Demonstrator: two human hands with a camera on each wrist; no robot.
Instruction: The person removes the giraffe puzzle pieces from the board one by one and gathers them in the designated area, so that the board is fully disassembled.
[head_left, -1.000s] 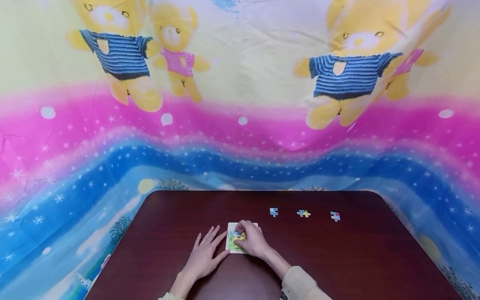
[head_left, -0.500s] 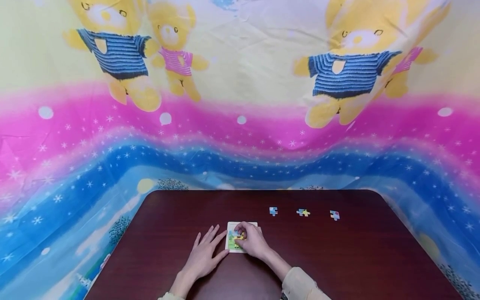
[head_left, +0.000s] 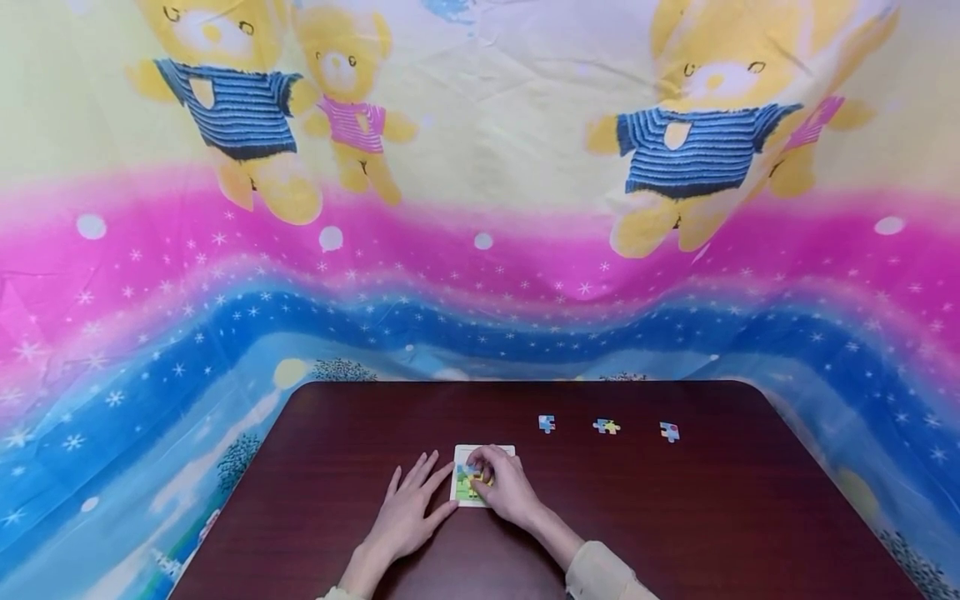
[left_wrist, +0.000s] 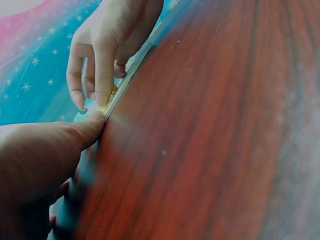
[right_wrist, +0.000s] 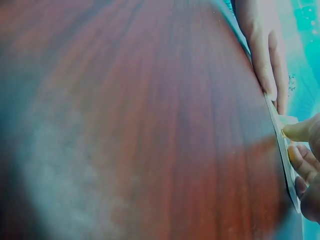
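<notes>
A person's two bare hands meet at a small rectangular puzzle board (head_left: 466, 449) lying flat near the middle of a dark reddish-brown worktop (head_left: 660, 508). The board has a pale border around a picture in green, blue and yellow. The left hand (head_left: 408, 512) lies at the board's left side, palm down, with its fingers straight and fanned apart; the index fingertip touches the left edge and the thumb tip touches the near left corner. The right hand (head_left: 512, 485) arches over the board from the right, covering much of its right half. Its fingers are bent, and a gap shows between the index finger and the thumb, which points in over the picture. In the right wrist view, that thumb comes down at the board, with the other fingers curled beside it. Whether a piece is pinched there cannot be told, as the fingers hide it. Beyond the board and to its right, three loose puzzle pieces lie well apart in a row: a mostly blue piece (head_left: 547, 424), a blue and yellow piece (head_left: 607, 427), and a blue piece with a red spot (head_left: 670, 431). A light beige sleeve (head_left: 603, 571) covers the right forearm. Behind hangs a bright cloth (head_left: 525, 183) printed with teddy bears.
</notes>
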